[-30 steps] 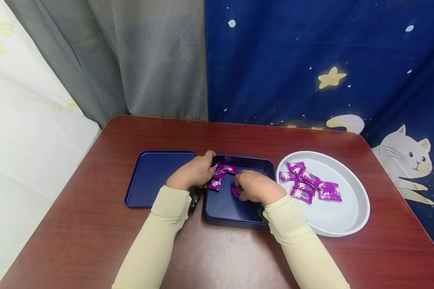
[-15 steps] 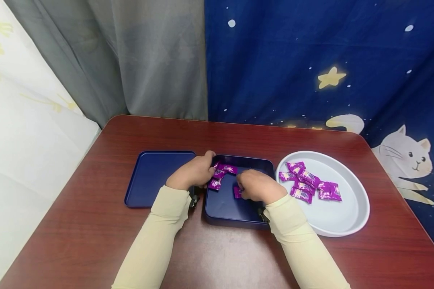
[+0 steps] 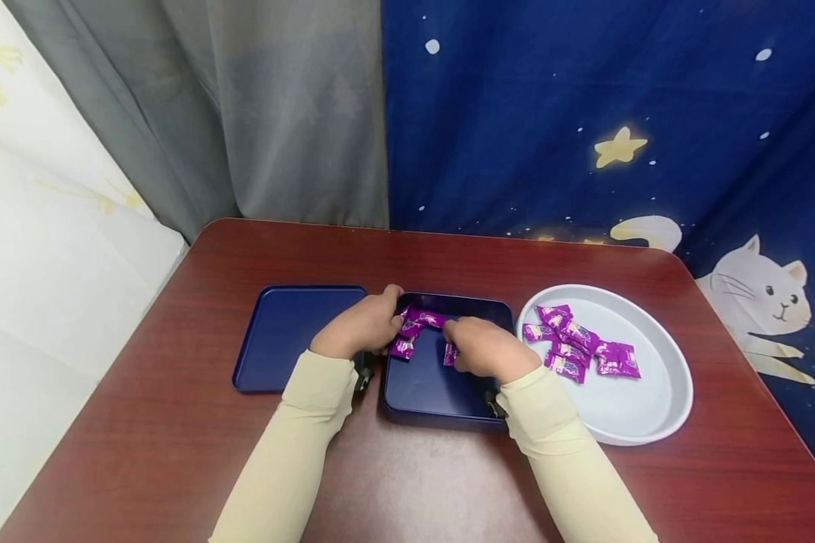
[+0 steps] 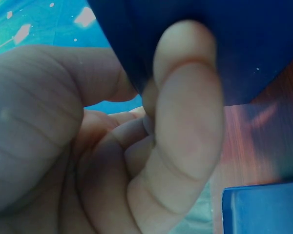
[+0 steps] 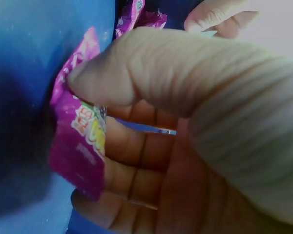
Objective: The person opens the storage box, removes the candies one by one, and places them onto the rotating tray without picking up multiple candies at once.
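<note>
A dark blue rectangular box (image 3: 435,392) stands at the middle of the table. My left hand (image 3: 360,326) grips its left wall near the far corner, and in the left wrist view the fingers curl against the box's outer side (image 4: 263,48). Inside the box, my right hand (image 3: 487,348) pinches a purple candy packet (image 5: 78,141) between thumb and fingers, close over the box floor. Several other purple candy packets (image 3: 410,329) lie along the left and far walls of the box, partly hidden by the left hand.
A flat blue lid (image 3: 285,339) lies on the table left of the box. To the right, a round white tray (image 3: 652,407) holds several more purple candy packets (image 3: 570,343). Curtains hang behind the table's far edge (image 3: 448,234).
My right hand, with the candy packet, has shifted slightly right inside the box, and the packet has turned more upright. The left hand keeps its grip on the box.
</note>
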Available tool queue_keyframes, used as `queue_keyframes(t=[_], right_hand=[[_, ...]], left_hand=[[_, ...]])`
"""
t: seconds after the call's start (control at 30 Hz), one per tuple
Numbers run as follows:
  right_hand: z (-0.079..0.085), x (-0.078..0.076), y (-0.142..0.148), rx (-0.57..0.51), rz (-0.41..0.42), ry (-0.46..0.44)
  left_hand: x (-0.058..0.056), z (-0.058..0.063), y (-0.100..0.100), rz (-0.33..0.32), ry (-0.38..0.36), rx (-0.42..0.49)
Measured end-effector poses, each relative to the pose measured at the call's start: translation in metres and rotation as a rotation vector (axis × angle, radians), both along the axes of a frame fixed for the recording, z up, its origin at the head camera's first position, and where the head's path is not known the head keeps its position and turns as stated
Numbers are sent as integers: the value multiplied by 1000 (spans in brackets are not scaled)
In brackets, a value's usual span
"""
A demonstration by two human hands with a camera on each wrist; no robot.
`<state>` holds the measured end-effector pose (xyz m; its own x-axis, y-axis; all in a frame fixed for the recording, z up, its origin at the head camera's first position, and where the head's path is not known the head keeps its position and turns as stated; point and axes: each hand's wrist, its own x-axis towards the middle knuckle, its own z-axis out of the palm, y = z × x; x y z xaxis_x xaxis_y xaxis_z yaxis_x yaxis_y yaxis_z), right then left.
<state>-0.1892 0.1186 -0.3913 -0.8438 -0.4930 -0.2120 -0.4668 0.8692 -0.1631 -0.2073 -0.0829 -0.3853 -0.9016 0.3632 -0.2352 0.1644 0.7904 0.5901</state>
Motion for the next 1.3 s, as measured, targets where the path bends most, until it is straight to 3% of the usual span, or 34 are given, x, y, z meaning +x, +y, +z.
queue_keyframes(t=[0.43, 1.1, 1.3], right_hand=[[7, 3, 2, -20, 15, 56], [38, 15, 27, -140, 63, 185], [49, 17, 39, -209, 37, 202]], left_hand=[[1, 0, 0, -6, 7, -1], [1, 1, -1, -19, 3, 0], [1, 2, -2, -16, 0, -2]])
